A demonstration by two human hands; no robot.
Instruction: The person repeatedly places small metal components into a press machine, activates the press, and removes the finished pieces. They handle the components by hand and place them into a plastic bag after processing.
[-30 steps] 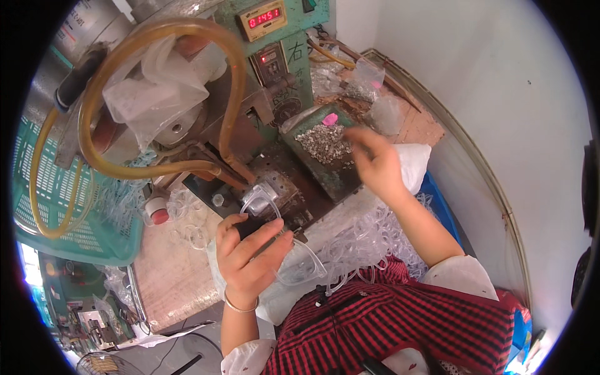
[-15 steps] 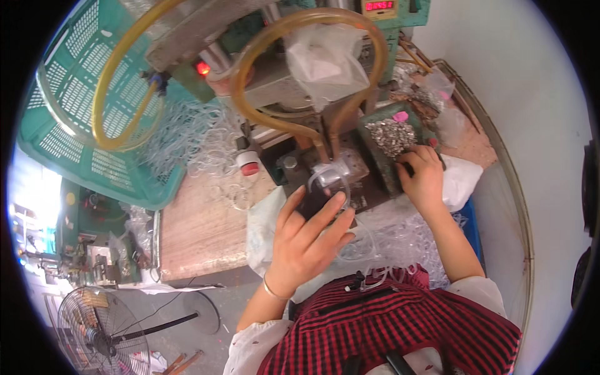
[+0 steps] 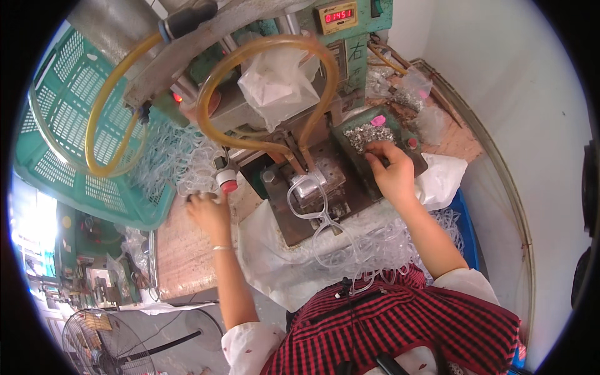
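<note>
A clear plastic eyeglass frame (image 3: 325,219) lies with one rim over the metal fixture (image 3: 326,185) of a green press; its other rim hangs over the near edge. To the left, my left hand (image 3: 211,217) reaches out with thumb and fingers apart, close to the red push button (image 3: 229,186) and the near side of a heap of clear plastic frames (image 3: 195,164). My right hand (image 3: 395,174) is at the green tray (image 3: 400,119), its bent thumb and fingertips at the small shiny metal parts (image 3: 361,135). What lies between those fingertips is too small to make out.
Yellowish hoses (image 3: 204,94) loop in front of the press. A teal basket (image 3: 134,209) stands at the left. More clear frames (image 3: 400,245) lie between the press and my apron, with a blue bin (image 3: 464,228) at the right. A fan (image 3: 100,344) stands lower left.
My left hand has left the frame at the fixture and moved left toward the red button and the heap. My right hand stays at the metal parts. The whole view has shifted slightly.
</note>
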